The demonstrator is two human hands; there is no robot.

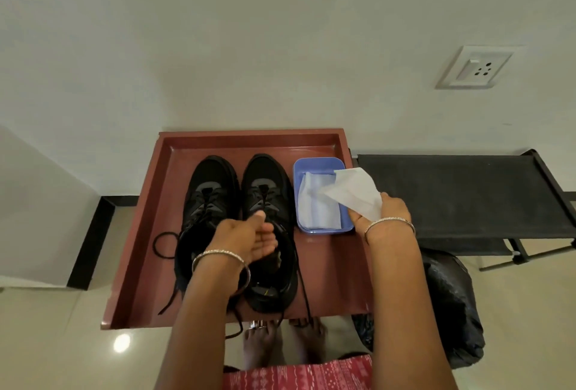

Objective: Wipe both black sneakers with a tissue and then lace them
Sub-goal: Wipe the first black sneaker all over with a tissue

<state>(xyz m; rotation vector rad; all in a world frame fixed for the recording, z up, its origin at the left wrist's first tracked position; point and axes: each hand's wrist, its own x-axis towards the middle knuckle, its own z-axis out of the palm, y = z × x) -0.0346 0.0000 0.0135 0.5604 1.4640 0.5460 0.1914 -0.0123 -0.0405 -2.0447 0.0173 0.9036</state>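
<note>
Black laces (170, 301) trail loose over near tray edge; lacing not begun. Left hand (249, 235) with fingers relaxed, holding nothing, above collars of left sneaker (212, 183) and right sneaker (268, 177), likely to steady one; contact unclear. Right hand (386, 211) pinches tissue (355, 191) over blue tub (318, 161) of spare sheets, just right of sneakers. Red-brown tray (249, 137) carries everything.

Held both bare forearms stretched forward, side by side. Kept left hand (252, 238) open, palm turned inward and upward, fingers relaxed and slightly cupped, thumb raised. Pinched thin white paper tissue (355, 193) in right hand (381, 213), fingers curled round its near edge, back of wrist facing up.
</note>
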